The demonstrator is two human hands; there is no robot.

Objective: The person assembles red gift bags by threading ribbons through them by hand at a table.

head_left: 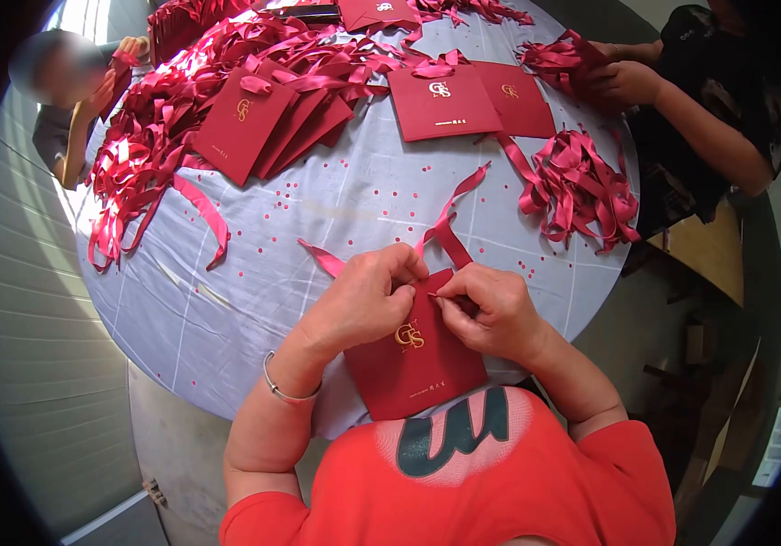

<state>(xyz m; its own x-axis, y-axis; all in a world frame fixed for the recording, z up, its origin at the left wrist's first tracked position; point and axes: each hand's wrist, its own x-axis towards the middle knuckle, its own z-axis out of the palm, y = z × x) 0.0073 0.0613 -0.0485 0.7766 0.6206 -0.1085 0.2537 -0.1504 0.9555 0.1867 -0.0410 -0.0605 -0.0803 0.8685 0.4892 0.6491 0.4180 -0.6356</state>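
A dark red paper gift bag (pixel 422 373) with a gold monogram lies in front of my chest at the table's near edge. My left hand (pixel 367 296) is closed in a pinch at the bag's top edge, its fingertips partly hidden. With thumb and forefinger, my right hand (pixel 490 309) pinches a small tip of ribbon just to the right, against the bag's upper part. From the bag's top, a red ribbon (pixel 448 238) trails away across the cloth. Another pink-red ribbon end (pixel 320 258) sticks out beyond my left hand.
Several finished-looking red bags (pixel 245 127) lie fanned at the left beside a large heap of ribbons (pixel 149 136). More bags (pixel 445 105) and a ribbon pile (pixel 581 187) are farther right. Small red paper dots dot the pale tablecloth (pixel 317 209). Two other people work across the table.
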